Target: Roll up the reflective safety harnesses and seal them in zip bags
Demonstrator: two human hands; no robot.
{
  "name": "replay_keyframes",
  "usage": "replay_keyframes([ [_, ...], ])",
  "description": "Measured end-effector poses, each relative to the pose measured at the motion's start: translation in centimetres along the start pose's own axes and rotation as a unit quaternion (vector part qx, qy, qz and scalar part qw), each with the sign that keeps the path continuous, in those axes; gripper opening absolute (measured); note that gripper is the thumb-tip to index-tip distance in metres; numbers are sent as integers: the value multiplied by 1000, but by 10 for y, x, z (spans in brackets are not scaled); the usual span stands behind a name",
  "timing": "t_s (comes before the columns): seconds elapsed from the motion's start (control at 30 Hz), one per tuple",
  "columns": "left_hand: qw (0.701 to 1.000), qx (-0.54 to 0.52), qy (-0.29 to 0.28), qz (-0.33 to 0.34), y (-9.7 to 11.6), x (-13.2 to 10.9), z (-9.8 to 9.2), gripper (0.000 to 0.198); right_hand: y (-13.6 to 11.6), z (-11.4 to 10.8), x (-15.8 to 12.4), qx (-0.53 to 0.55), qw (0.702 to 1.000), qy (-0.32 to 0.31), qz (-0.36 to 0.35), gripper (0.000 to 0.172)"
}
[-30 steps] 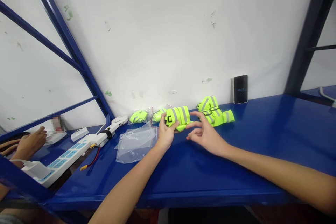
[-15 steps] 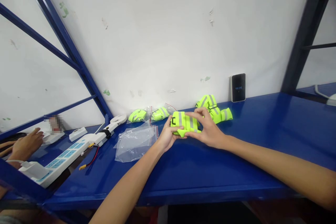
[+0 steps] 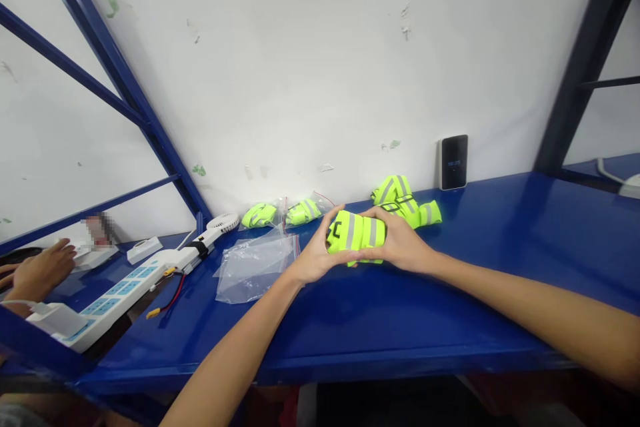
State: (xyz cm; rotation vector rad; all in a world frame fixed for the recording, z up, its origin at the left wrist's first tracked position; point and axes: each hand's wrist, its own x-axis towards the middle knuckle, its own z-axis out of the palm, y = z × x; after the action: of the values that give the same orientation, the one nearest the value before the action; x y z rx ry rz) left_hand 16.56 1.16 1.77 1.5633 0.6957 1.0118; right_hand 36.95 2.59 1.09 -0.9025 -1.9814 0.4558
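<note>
A folded neon-yellow vest with grey reflective stripes (image 3: 356,233) is held between both hands just above the blue shelf (image 3: 500,267). My left hand (image 3: 316,255) cups its left end, fingers curled round it. From the right, my right hand (image 3: 403,245) grips the other end. Behind the hands lies another loose neon vest (image 3: 406,202). Two small bagged neon vests (image 3: 280,213) rest by the wall. Clear plastic bags (image 3: 253,265) lie flat to the left of my left hand.
A dark phone (image 3: 453,161) leans upright against the white wall. A white power strip (image 3: 120,290), a small white fan (image 3: 220,223) and a red wire lie at the left. Another person's hand (image 3: 35,270) rests at the far left. Blue rack struts cross the left and right.
My left hand drew the folded vest away from the wall toward me. My right hand, open a second ago, closed on its right end; both hands now press it together.
</note>
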Motion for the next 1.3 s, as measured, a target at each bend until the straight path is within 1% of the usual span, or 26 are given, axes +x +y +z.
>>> replay_keyframes([
  [0.07,999,42,22,6,-1,1,0,73,-2,-1,1,-21,1000,-9,8,58],
  [0.13,994,91,57,35,-4,4,0,59,-3,-3,2,-42,999,-19,13,56],
  [0.17,990,114,71,53,-6,5,0,54,-4,-4,3,-53,998,-25,16,56],
  [0.23,982,148,81,79,-9,6,0,50,-4,-5,3,-64,997,-40,18,56],
  [0.3,977,177,77,89,-12,7,0,49,-3,-4,2,-50,997,-48,17,61],
  [0.37,968,219,77,98,-14,7,-1,50,1,-1,1,-13,999,-43,13,70],
  [0.43,953,276,76,103,-15,6,-2,51,4,3,1,32,999,-41,5,79],
  [0.5,934,337,65,102,-13,7,-6,53,7,7,1,65,997,-48,-6,84],
  [0.57,910,398,35,109,-5,7,-12,55,8,9,1,77,995,-57,-11,85],
  [0.63,880,460,-11,117,9,5,-22,62,8,8,2,77,995,-55,-9,86],
  [0.7,850,516,-58,89,25,-1,-36,86,6,6,3,75,996,-50,-1,84],
  [0.73,840,533,-77,57,33,-6,-45,93,5,5,4,76,996,-49,7,82],
  [0.8,818,565,-102,-23,44,-18,-62,100,4,4,5,87,994,-52,32,79],
  [0.9,768,616,-138,-111,46,-38,-84,116,1,6,7,146,983,-70,82,76],
  [0.97,749,629,-159,-139,41,-45,-94,120,-1,9,8,206,968,-85,115,74],
  [1.03,749,629,-155,-142,34,-47,-99,117,-4,12,8,257,952,-99,137,72],
  [1.13,768,617,-129,-114,24,-42,-102,114,-5,14,7,285,941,-111,144,71],
  [1.23,774,616,-112,-93,20,-37,-99,113,-3,13,6,249,955,-99,124,72],
  [1.3,777,620,-97,-57,23,-35,-91,110,-1,11,6,210,968,-83,105,72],
])
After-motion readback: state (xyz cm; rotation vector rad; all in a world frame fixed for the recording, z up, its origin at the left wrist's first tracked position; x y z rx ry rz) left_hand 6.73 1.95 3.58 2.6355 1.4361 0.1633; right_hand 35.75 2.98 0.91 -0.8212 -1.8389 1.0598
